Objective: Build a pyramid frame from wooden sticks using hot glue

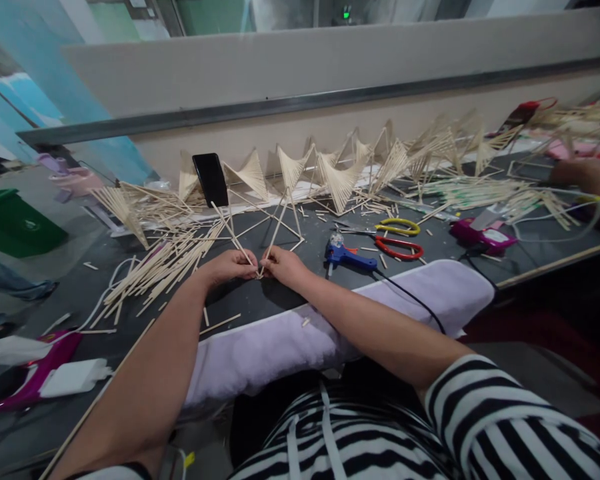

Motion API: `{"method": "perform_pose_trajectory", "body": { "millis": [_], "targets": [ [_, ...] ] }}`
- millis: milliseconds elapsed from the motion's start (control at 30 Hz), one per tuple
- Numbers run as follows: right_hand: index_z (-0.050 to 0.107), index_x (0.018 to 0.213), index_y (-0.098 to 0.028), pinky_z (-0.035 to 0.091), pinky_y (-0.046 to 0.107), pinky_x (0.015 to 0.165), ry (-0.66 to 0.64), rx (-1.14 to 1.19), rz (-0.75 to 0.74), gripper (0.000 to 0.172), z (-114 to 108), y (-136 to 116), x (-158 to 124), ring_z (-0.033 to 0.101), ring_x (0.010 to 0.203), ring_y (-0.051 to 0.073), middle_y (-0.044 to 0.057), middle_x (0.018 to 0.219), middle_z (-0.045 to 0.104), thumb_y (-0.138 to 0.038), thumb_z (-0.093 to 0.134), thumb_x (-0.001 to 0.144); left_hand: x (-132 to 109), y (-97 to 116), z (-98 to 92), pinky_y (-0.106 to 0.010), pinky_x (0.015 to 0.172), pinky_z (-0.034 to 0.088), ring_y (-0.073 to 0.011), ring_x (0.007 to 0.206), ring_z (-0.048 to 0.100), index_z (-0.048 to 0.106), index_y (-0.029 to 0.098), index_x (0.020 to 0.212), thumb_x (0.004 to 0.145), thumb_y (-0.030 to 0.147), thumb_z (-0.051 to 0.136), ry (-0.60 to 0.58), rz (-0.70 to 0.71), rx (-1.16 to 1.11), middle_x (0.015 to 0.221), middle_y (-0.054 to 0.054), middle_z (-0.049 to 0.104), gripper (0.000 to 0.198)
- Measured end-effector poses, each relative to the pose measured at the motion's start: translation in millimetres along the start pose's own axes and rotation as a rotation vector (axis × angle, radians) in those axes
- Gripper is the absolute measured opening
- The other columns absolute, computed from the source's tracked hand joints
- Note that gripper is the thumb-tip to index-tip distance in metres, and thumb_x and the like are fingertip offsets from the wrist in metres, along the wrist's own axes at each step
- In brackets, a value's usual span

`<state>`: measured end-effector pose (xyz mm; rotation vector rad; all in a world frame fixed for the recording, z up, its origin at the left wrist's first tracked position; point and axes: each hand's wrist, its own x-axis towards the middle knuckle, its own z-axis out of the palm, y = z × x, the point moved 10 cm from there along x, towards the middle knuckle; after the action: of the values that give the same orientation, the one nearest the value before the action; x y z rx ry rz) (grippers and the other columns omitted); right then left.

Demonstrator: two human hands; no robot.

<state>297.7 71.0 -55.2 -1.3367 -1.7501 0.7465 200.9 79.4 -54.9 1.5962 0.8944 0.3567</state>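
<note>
My left hand [229, 266] and my right hand [285, 267] meet at the near corner of a stick frame [282, 215] made of thin pale wooden sticks. The left fingers are closed round a slanting stick near its lower end. Close beside them, the right fingers pinch another stick at the same corner. The frame's other sticks spread away over the dark table; its joints are too small to make out. To the right lies a blue glue gun [349, 256], with scissors [397, 239] with one yellow and one red handle just behind it.
Loose sticks [175, 267] lie in a heap on the left. Several finished-looking twisted stick shapes [340, 177] line the back by the wall. A black phone [211, 180] leans there. A lilac padded cloth [275, 353] covers the front edge. Another person's hand [587, 177] is far right.
</note>
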Motion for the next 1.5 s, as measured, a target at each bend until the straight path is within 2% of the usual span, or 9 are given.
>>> {"method": "perform_pose_trajectory", "body": {
  "millis": [133, 400, 800, 1167, 1500],
  "targets": [
    [0.056, 0.080, -0.021, 0.047, 0.024, 0.062, 0.000, -0.021, -0.016, 0.005, 0, -1, 1, 0.060, 0.068, 0.013, -0.002, 0.070, 0.064, -0.026, 0.055, 0.077, 1, -1, -0.9, -0.025, 0.062, 0.044, -0.0123, 0.063, 0.058, 0.059, 0.012, 0.076, 0.062, 0.030, 0.075, 0.017, -0.019, -0.015, 0.069, -0.004, 0.063, 0.028],
    [0.056, 0.077, -0.020, 0.047, 0.023, 0.060, 0.012, 0.093, 0.064, 0.006, 2, 7, 4, 0.059, 0.061, 0.011, -0.003, 0.067, 0.063, -0.024, 0.053, 0.079, 0, -1, -1.2, -0.026, 0.066, 0.044, -0.0119, 0.064, 0.058, 0.057, 0.012, 0.077, 0.061, 0.029, 0.075, 0.040, -0.031, -0.011, 0.068, -0.002, 0.062, 0.029],
    [0.057, 0.082, -0.020, 0.042, 0.021, 0.060, -0.039, -0.081, 0.016, 0.009, -3, -11, -3, 0.058, 0.067, 0.012, -0.002, 0.069, 0.065, -0.026, 0.050, 0.081, -1, 0, -1.1, -0.026, 0.065, 0.044, -0.0123, 0.064, 0.059, 0.056, 0.011, 0.079, 0.062, 0.027, 0.074, 0.024, -0.021, -0.031, 0.069, -0.004, 0.063, 0.029],
    [0.059, 0.086, -0.021, 0.041, 0.021, 0.062, -0.053, -0.156, 0.015, 0.011, -4, -14, -4, 0.059, 0.071, 0.012, -0.001, 0.072, 0.066, -0.027, 0.050, 0.082, 3, 1, 1.1, -0.026, 0.064, 0.046, -0.0128, 0.065, 0.060, 0.055, 0.012, 0.074, 0.060, 0.020, 0.074, 0.011, -0.012, -0.009, 0.068, -0.003, 0.063, 0.025],
    [0.060, 0.082, -0.019, 0.039, 0.020, 0.058, -0.069, -0.106, -0.044, 0.013, 0, -12, -1, 0.056, 0.066, 0.011, -0.003, 0.070, 0.064, -0.024, 0.060, 0.070, 4, 1, 0.8, -0.023, 0.062, 0.045, -0.0117, 0.063, 0.059, 0.055, 0.012, 0.075, 0.063, 0.024, 0.073, -0.012, -0.004, 0.015, 0.066, -0.003, 0.062, 0.024]
  ]
}}
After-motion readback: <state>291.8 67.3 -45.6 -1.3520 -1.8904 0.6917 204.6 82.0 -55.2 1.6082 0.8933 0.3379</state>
